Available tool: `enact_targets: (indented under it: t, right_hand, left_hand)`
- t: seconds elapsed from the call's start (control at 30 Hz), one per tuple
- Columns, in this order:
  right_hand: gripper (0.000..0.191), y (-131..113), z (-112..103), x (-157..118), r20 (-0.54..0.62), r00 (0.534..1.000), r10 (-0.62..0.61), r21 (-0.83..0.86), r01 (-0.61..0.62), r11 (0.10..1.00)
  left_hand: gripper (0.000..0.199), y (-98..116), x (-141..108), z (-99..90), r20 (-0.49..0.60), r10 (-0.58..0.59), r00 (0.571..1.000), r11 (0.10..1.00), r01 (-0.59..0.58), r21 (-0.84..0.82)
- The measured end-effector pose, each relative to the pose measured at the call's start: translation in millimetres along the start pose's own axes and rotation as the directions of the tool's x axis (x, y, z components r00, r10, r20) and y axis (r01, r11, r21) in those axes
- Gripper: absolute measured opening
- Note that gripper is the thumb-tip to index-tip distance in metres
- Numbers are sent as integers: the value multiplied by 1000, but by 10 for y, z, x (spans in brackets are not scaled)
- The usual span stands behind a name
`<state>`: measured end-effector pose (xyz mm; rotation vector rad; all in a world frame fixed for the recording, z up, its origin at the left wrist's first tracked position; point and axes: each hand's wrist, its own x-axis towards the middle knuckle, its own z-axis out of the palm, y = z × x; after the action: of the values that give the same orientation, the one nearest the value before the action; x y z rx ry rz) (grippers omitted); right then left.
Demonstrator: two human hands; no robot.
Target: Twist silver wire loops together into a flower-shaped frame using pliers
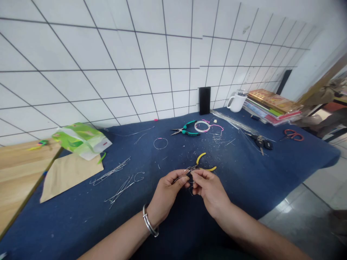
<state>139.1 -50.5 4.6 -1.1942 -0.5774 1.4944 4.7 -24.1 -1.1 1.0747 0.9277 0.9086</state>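
Close together over the front middle of the blue cloth, my left hand [176, 184] and my right hand [204, 184] pinch a thin piece of bent wire [192, 169] between thumbs and fingertips. A small dark part shows between the fingertips, too small to make out. Just behind the fingers lie pliers with yellow handles [201, 158], their jaws partly hidden by my hands. A thin wire ring [161, 143] rests on the cloth farther back. Bent wires [123, 189] lie left of my left hand, one ending in a hook shape.
Behind lie green-handled pliers [189, 130] and a white ring-shaped spool [202, 126] with pink cord. A white mug [237, 102], stacked books [273, 106], red scissors [292, 135] and keys [260, 142] are at right. A green bag [78, 137] and brown paper [70, 173] lie left.
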Motion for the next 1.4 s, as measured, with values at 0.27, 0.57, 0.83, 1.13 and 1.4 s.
enact_targets:
  t: [0.27, 0.57, 0.83, 1.13, 1.4]
  right_hand:
    - [20, -33, 8, -56, -1, 1000, 4, -31, -4, 1000]
    - [19, -3, -4, -46, -48, 998, -39, -86, 34, 996]
    - [18, 20, -29, -35, -69, 998, 7, -40, -10, 999]
    - [19, 56, 34, -109, -17, 995, 103, 278, -94, 956]
    - [17, 100, 42, -143, 39, 989, 140, 442, -143, 885]
  left_hand:
    - [17, -22, -1, -10, -29, 14, 999, 1000, -15, -26]
    - [17, -18, 3, 10, -76, 31, 997, 999, -29, 19]
    - [17, -13, -5, 0, -74, 40, 996, 999, -37, 36]
    - [14, 4, -2, -13, 12, 59, 998, 997, -60, 49]
    - [14, 31, -3, -16, 84, 31, 996, 999, -35, 38]
